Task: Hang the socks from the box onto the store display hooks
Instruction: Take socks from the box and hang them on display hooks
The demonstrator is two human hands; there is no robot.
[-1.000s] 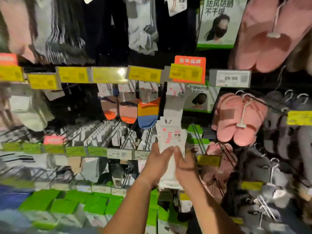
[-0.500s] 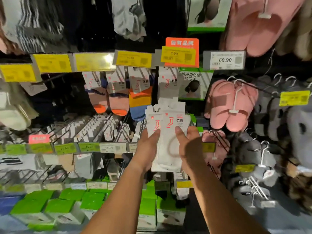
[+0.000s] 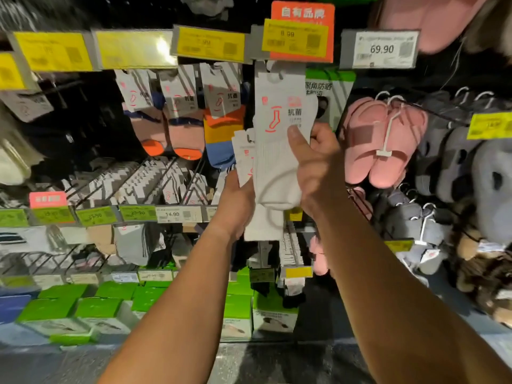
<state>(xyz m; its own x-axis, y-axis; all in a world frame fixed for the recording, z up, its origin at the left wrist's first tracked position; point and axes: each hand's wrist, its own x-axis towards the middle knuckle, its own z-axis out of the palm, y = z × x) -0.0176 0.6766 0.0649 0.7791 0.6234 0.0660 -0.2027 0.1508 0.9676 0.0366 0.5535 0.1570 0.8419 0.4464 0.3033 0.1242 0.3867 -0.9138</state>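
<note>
Holding a white sock pack [image 3: 279, 151] up at centre frame, the right hand [image 3: 318, 173] is pinching it: thumb lying across the front under the printed card, fingers curling behind the right edge. The pack's card top, with its hanging hole, is sitting just below the yellow price tag [image 3: 295, 37] at upper centre; whether the hole is on a hook cannot be told. The left hand [image 3: 235, 206] is gripping a small stack of further white sock packs [image 3: 243, 159], fingers wrapping round their lower part, just left of and partly behind the raised pack. Coloured socks [image 3: 221, 128] are hanging left of centre. Pink slippers [image 3: 379, 139] are hanging at right. Green boxes [image 3: 97, 306] are sitting along the lower left.
</note>
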